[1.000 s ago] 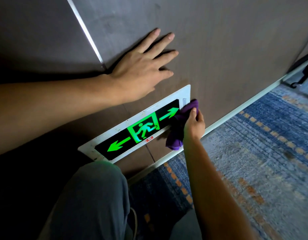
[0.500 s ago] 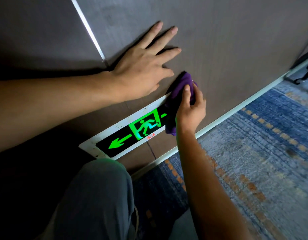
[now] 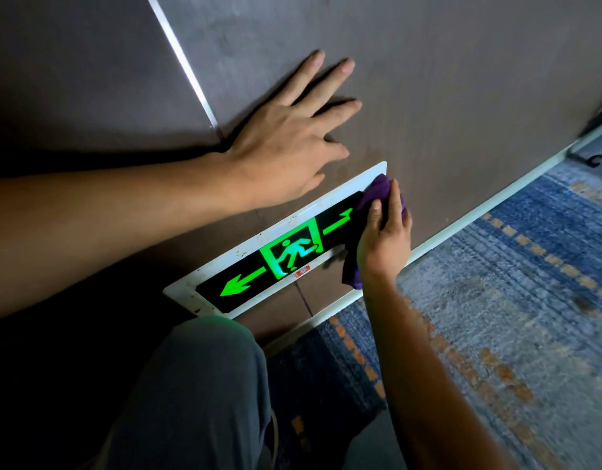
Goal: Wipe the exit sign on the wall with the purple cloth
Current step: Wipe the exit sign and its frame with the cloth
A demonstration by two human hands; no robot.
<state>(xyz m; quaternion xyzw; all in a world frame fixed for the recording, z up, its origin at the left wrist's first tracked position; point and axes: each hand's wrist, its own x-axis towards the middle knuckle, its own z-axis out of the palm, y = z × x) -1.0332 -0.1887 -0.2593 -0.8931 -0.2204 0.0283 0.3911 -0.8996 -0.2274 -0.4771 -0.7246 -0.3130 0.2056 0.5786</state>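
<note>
The exit sign (image 3: 248,283) is a black panel in a white frame, set low in the brown wall, with a glowing green running figure and arrows. My right hand (image 3: 384,239) is shut on the purple cloth (image 3: 374,195) and presses it against the sign's right end, hiding most of the right arrow. A tail of the cloth hangs below my palm. My left hand (image 3: 289,144) lies flat on the wall just above the sign, fingers spread, holding nothing.
A pale skirting strip (image 3: 479,212) runs along the wall's foot. Blue and orange patterned carpet (image 3: 513,317) covers the floor on the right. My knee in grey trousers (image 3: 197,385) is close below the sign. A metal seam (image 3: 181,62) crosses the wall.
My right hand swept the cloth up past the sign's top right corner, then came back down onto the right end of the sign. My left hand stayed flat on the wall.
</note>
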